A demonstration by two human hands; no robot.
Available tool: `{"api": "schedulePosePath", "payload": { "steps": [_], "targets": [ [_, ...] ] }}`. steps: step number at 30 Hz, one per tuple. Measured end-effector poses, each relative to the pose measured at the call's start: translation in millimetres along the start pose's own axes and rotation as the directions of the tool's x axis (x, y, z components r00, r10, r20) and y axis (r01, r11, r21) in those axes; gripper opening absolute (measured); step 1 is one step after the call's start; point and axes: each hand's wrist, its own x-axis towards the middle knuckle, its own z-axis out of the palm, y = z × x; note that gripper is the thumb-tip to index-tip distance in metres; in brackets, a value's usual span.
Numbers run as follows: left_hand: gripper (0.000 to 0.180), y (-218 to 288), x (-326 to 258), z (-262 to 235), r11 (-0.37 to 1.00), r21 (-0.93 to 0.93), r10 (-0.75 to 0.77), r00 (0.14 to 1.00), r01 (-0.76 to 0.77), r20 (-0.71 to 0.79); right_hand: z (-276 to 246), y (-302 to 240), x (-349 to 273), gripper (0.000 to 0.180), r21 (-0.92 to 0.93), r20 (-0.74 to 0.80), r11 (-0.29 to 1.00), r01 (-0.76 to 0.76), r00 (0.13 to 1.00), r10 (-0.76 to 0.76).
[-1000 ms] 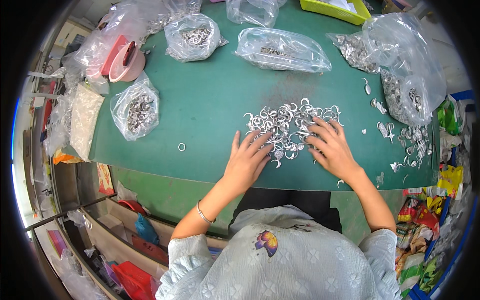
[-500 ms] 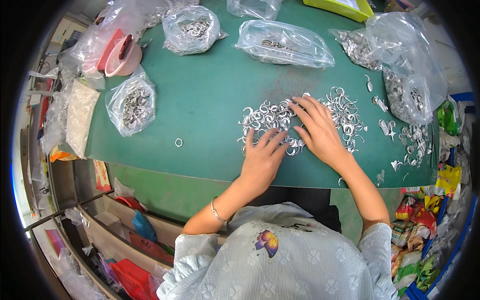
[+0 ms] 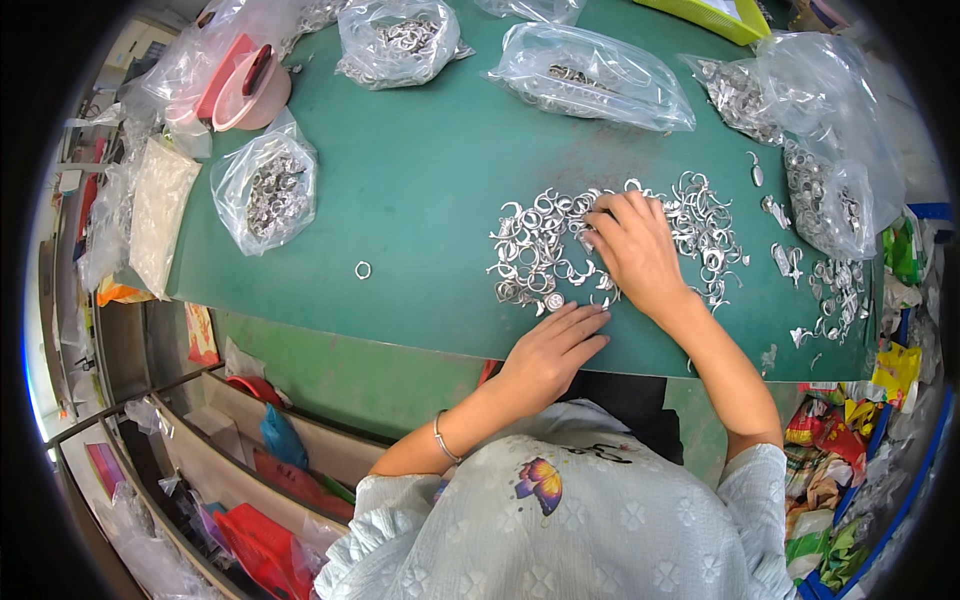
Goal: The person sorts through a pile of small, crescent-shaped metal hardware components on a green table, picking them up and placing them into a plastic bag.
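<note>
A loose heap of small silver metal rings (image 3: 545,245) lies spread on the green table mat (image 3: 420,190). My right hand (image 3: 635,250) rests palm down on the middle of the heap, fingers bent among the rings. My left hand (image 3: 550,350) lies flat at the table's near edge, fingertips pointing right, just below the heap and touching nothing I can make out. A single ring (image 3: 363,270) lies apart to the left of the heap.
Clear plastic bags of metal parts stand around: one at the left (image 3: 268,190), two at the back (image 3: 395,40) (image 3: 590,75), more at the right (image 3: 820,170). Pink bowls (image 3: 245,85) sit back left. Shelves and bins lie below the table's near edge.
My left hand has drawn back off the heap to the table's near edge. My right hand slid left onto the middle of the heap.
</note>
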Motion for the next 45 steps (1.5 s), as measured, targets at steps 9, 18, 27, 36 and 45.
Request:
{"api": "schedulePosePath", "payload": {
  "steps": [9, 18, 27, 36, 45],
  "targets": [
    [0.031, -9.3, 3.4, -24.6, 0.896, 0.262, -0.304, 0.926, 0.358, -0.224, -10.6, -6.1, -10.3, 0.012, 0.108, -0.04, 0.991, -0.072, 0.996, 0.077],
    [0.032, -23.6, -6.4, -36.3, 0.798, 0.266, -0.432, 0.821, 0.54, -0.373, -2.8, -14.1, -9.4, 0.014, 0.112, 0.072, 0.987, -0.116, 0.992, 0.108],
    [0.029, -18.1, -14.5, -40.6, 0.866, 0.028, -0.412, 0.745, 0.499, -0.525, -30.9, -21.3, -28.5, 0.008, 0.347, 0.136, 0.87, -0.349, 0.937, 0.321],
    [0.039, 14.2, -53.8, -2.0, -0.455, -0.843, -0.537, 0.667, 0.286, 0.516, -11.8, -58.6, -3.1, 0.011, 0.584, 0.244, 0.783, -0.215, 0.966, 0.083],
    [0.019, 24.4, -53.7, -35.9, 0.692, -0.49, -0.681, 0.705, 0.53, -0.198, 33.4, -63.3, 30.7, 0.01, 0.125, 0.092, 0.991, -0.041, 0.995, 0.03]
  ]
}}
